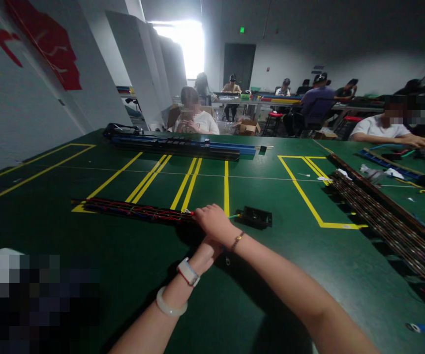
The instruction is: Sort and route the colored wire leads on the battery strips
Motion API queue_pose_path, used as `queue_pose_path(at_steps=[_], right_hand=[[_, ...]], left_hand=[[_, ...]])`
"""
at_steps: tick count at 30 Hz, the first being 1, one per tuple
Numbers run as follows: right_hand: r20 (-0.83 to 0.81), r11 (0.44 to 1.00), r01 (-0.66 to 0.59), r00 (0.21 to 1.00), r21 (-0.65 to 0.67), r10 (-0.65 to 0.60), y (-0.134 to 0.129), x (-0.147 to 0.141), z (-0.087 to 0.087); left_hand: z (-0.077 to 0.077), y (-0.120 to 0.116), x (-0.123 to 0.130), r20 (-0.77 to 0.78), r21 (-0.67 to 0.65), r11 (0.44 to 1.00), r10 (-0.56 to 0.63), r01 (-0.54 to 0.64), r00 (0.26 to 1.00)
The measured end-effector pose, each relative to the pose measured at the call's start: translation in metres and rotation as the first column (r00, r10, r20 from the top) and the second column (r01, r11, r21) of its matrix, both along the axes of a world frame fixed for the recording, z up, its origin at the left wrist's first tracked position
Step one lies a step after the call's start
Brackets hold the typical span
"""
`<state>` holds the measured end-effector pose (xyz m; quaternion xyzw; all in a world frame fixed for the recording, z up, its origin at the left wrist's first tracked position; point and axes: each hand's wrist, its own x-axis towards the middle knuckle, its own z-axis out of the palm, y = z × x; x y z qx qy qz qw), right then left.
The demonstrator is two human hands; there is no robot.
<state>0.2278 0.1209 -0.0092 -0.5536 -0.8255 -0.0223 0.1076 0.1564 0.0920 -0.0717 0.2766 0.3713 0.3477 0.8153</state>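
A long dark strip with red and blue wires along it lies on the green table, its right end under my hands. My right hand is closed at that end, crossing over my left hand. From its fingers pokes a red wire tip with a small metal lug. My left hand is below, its fingers hidden behind the right hand and wrist. A loose ring terminal hangs beside it. Just right of my hands sits a black rectangular connector housing with a green wire running toward them.
Blue and black rails lie across the far side of the table. A bundle of wired strips covers the right side. Yellow tape lines mark the surface. A blue cable with a lug is near right. Several people sit beyond.
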Motion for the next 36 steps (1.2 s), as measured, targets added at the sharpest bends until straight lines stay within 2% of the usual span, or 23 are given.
queue_pose_path(at_steps=[4,9,13,17,19,21,26,28,31,33,36], right_hand=[[-0.217,0.999,0.027,0.976,0.036,-0.019,-0.028,0.055,0.002],[-0.14,0.987,0.068,0.989,0.144,-0.048,-0.077,0.115,-0.027],[-0.101,0.988,0.027,0.995,0.152,-0.011,-0.112,0.136,-0.05],[-0.108,0.994,0.016,0.994,0.103,-0.005,-0.13,0.136,-0.06],[-0.129,0.997,0.022,0.992,0.08,-0.012,-0.129,0.13,-0.059],[-0.143,0.998,0.008,0.99,0.064,0.001,-0.121,0.123,-0.055],[-0.206,0.992,0.037,0.978,0.121,-0.012,-0.081,0.109,-0.03],[-0.263,0.989,0.069,0.964,0.127,-0.033,-0.064,0.104,-0.015],[-0.356,0.989,0.097,0.933,0.112,-0.051,-0.048,0.093,0.007],[-0.394,0.992,0.062,0.919,0.107,-0.015,-0.043,0.08,0.018],[-0.384,0.993,-0.055,0.919,0.109,0.093,-0.037,0.055,0.025]], left_hand=[[-0.003,0.0,0.005,0.007,0.017,1.0,-0.023,0.023,1.0],[0.002,0.002,-0.001,-0.154,0.068,0.995,-0.068,0.079,0.986],[0.007,0.008,-0.01,-0.364,0.151,0.964,-0.152,0.219,0.919],[0.01,0.019,-0.021,-0.549,0.236,0.891,-0.207,0.388,0.81],[0.013,0.027,-0.027,-0.653,0.247,0.824,-0.247,0.511,0.715],[0.018,0.034,-0.032,-0.701,0.232,0.787,-0.272,0.571,0.66],[0.027,0.043,-0.037,-0.682,0.196,0.72,-0.388,0.666,0.62],[0.026,0.042,-0.038,-0.643,0.179,0.726,-0.425,0.664,0.638],[0.021,0.038,-0.039,-0.603,0.161,0.791,-0.395,0.59,0.693],[0.018,0.034,-0.039,-0.583,0.145,0.82,-0.381,0.553,0.718],[0.018,0.027,-0.036,-0.53,0.139,0.84,-0.385,0.525,0.756]])
